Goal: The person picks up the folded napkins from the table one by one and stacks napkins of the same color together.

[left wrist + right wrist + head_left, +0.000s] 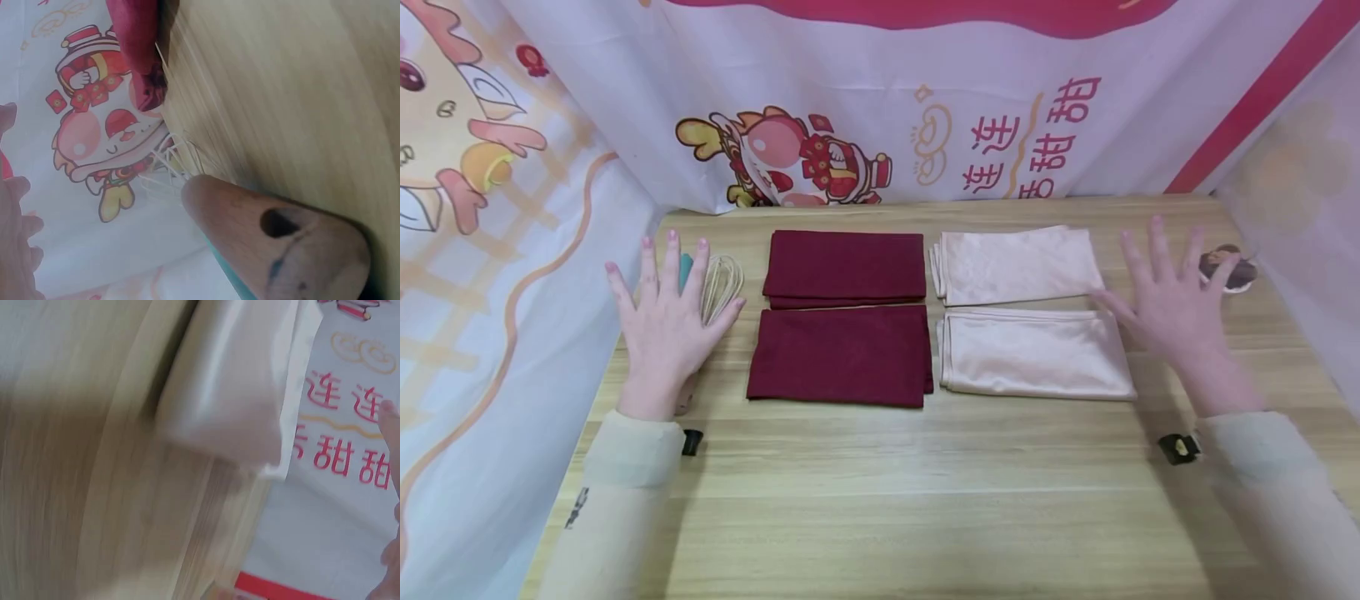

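Fingers spread wide on my left hand point(666, 337), above a wire whisk point(250, 215) with a brown wooden handle, and on my right hand point(1176, 312), just beside two folded pale-pink satin cloths point(1033, 353); left of those, I see two folded dark-red cloths point(838, 356) on the wood-grain table point(925, 508).

The left grip point(664, 332) and right grip point(1176, 312) have fingers point(671, 267) spread wide. Both arms point(606, 525) stretch forward, well apart.
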{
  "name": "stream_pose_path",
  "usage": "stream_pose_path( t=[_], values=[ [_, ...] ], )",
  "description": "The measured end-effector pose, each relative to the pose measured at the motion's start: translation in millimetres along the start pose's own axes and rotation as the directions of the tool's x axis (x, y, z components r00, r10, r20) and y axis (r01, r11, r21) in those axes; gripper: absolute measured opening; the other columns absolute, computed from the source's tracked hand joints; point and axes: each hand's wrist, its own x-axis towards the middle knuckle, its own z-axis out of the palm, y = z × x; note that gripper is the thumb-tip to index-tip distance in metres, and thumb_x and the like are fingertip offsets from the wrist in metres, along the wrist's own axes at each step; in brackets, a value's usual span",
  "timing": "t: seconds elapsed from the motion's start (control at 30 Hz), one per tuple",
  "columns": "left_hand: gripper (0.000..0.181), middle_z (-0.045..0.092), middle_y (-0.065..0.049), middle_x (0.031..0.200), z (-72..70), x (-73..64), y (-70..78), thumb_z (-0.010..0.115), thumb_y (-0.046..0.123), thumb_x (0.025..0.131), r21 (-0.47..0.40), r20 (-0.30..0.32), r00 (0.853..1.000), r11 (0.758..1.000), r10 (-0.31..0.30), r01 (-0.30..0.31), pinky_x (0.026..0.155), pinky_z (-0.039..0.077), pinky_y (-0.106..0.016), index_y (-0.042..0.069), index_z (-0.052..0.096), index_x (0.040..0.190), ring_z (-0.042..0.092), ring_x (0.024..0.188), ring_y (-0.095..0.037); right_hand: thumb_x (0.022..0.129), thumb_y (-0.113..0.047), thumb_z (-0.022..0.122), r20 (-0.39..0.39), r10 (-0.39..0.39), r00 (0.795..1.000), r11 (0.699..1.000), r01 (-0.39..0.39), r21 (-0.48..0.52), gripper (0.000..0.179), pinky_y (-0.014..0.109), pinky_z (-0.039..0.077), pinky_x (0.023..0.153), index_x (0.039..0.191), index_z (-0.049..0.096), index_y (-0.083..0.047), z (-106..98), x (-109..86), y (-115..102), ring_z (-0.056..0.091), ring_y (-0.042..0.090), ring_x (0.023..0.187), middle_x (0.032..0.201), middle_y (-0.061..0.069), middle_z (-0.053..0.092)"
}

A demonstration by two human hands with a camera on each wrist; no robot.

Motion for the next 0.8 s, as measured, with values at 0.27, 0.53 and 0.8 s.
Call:
stream_pose_path(
  t=[0.27,0.53,0.8],
  values=[
    [0.083,-0.001,-0.007,0.16,-1.4,-3.7,8.3,0.039,0.067,0.09,-0.176,0.018,1.0,0.984,0.004,-0.001,0.107,-0.017,-0.055,0.026,0.007,0.155,-0.014,0.143,-0.027,0.095,-0.062,0.033,-0.029,-0.024,0.999,0.968,0.031,0.25,0.082,0.068,-0.021,0.095,0.153,-0.009,-0.022,3.1,1.0,-30.0,-0.023,0.04,0.136,0.154,0.002,-0.025],
    [0.074,0.026,-0.013,0.154,2.5,-14.3,25.2,0.049,0.051,0.094,-0.559,-0.018,0.999,0.828,0.04,-0.043,0.108,0.016,-0.061,0.024,0.016,0.154,0.022,0.139,-0.036,0.099,-0.048,0.042,-0.072,-0.169,0.983,0.826,0.181,0.533,0.074,0.062,0.006,0.109,0.154,0.006,-0.015,4.4,8.4,-80.7,0.006,0.039,0.142,0.158,0.011,0.003],
    [0.052,0.047,-0.02,0.13,16.3,-26.0,43.0,0.057,0.021,0.096,-0.79,0.059,0.998,0.613,0.014,0.038,0.09,0.042,-0.051,0.006,0.041,0.143,0.048,0.111,-0.037,0.099,-0.042,0.048,0.01,-0.229,0.973,0.548,0.121,0.828,0.067,0.053,0.043,0.094,0.152,0.021,-0.011,13.8,14.4,-142.6,0.052,0.038,0.112,0.142,0.021,0.04]
  ],
)
